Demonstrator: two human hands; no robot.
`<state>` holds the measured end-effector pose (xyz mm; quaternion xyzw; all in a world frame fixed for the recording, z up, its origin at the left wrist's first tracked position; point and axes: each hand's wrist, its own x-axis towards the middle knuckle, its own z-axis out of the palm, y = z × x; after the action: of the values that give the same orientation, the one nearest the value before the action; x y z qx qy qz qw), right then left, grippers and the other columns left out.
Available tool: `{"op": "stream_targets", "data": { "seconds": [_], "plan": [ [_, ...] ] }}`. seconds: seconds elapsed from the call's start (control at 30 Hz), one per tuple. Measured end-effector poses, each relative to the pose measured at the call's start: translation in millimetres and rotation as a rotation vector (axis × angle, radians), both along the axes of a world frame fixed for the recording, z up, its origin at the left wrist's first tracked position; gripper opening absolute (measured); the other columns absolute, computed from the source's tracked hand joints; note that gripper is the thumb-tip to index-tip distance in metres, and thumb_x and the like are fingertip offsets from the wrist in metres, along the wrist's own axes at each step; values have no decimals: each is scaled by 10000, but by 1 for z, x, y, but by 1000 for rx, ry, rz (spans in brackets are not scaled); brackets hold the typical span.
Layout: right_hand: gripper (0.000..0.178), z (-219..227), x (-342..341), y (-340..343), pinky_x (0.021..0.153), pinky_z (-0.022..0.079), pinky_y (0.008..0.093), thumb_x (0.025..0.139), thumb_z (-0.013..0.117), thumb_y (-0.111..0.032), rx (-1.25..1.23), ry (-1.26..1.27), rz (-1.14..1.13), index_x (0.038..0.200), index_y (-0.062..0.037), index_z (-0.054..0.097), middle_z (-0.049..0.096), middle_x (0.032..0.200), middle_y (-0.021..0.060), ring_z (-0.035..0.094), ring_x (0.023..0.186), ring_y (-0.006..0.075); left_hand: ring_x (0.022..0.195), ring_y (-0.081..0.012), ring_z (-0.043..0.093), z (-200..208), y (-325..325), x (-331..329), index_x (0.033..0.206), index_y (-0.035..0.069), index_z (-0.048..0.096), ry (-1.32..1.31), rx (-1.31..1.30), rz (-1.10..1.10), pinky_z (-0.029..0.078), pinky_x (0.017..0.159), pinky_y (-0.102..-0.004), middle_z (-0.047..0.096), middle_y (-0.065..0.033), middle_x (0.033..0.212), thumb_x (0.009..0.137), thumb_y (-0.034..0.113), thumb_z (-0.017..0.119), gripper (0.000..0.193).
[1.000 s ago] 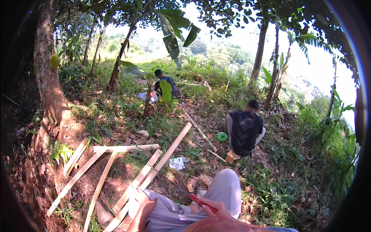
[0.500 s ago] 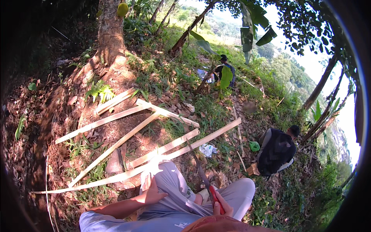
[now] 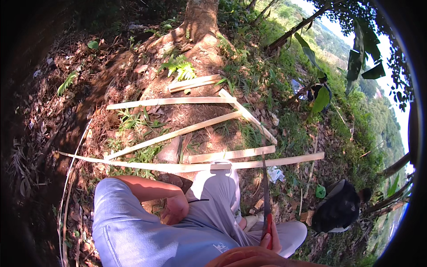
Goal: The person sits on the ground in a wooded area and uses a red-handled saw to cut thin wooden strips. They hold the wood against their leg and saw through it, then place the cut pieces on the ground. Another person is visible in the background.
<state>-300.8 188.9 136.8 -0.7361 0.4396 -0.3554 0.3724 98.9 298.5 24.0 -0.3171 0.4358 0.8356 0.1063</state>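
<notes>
My right hand (image 3: pixel 275 239) is closed around the red handle (image 3: pixel 267 224) of a tool with a long, dark, narrow blade (image 3: pixel 266 184). The blade points away from me, and its tip reaches up to the long pale wooden strip (image 3: pixel 293 159) beyond my knee. My left hand (image 3: pixel 175 208) hangs low beside my left thigh, elbow bent outward. Its fingers point down and are partly hidden, so I cannot make out whether they hold anything. A shorter pale strip (image 3: pixel 231 155) lies just past the long one, near my raised knee (image 3: pixel 218 178).
More pale strips (image 3: pixel 171 101) lie on the leaf-strewn slope, below a tree trunk (image 3: pixel 201 22). A person in dark clothes (image 3: pixel 336 207) crouches at the right, near a green bag (image 3: pixel 320 191). Another person (image 3: pixel 319 93) sits farther off. White crumpled plastic (image 3: pixel 275 174) lies past the blade.
The view has swung left, shifting the scene rightward. My left hand has come off my knee and dropped back beside my thigh. My right hand still grips the red-handled tool.
</notes>
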Motion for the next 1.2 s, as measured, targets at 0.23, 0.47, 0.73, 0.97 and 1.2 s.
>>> {"op": "stream_targets", "data": {
  "seconds": [0.23,0.47,0.73,0.97,1.2],
  "plan": [
    [471,-13,3,-4,767,568,284,1083,625,-226,-13,14,18,1486,17,638,787,1002,106,697,797,127,1277,-303,699,-90,-54,-51,1276,5,763,-317,-358,258,508,1106,-529,736,-163,1369,1074,566,497,653],
    [482,-36,-9,8,770,570,285,1087,619,-235,-9,-34,26,1490,29,629,786,1012,109,700,796,131,1275,-301,701,-104,-61,-54,1281,11,760,-321,-375,335,489,1110,-540,736,-146,1378,1072,579,490,663],
    [457,-17,1,21,677,534,309,1096,571,-209,-85,51,-45,1487,21,628,767,954,134,653,724,144,1274,-298,704,-138,-17,-19,1285,17,756,-217,-175,415,467,1115,-552,736,-126,1389,1070,594,481,674],
    [471,-6,11,26,693,519,303,1093,564,-207,132,31,-61,1479,56,624,769,1020,155,652,760,146,1324,-279,679,-95,132,53,1310,26,739,-498,172,715,443,1095,-554,739,-88,1394,1067,628,474,701],
    [469,8,14,24,917,562,366,1089,574,-191,96,134,-21,1492,44,616,763,1287,224,746,1085,237,1470,-467,501,-66,25,-55,1588,-154,309,-1017,-385,1575,362,1244,-514,478,-427,1535,1019,659,555,1022]
  ]
}}
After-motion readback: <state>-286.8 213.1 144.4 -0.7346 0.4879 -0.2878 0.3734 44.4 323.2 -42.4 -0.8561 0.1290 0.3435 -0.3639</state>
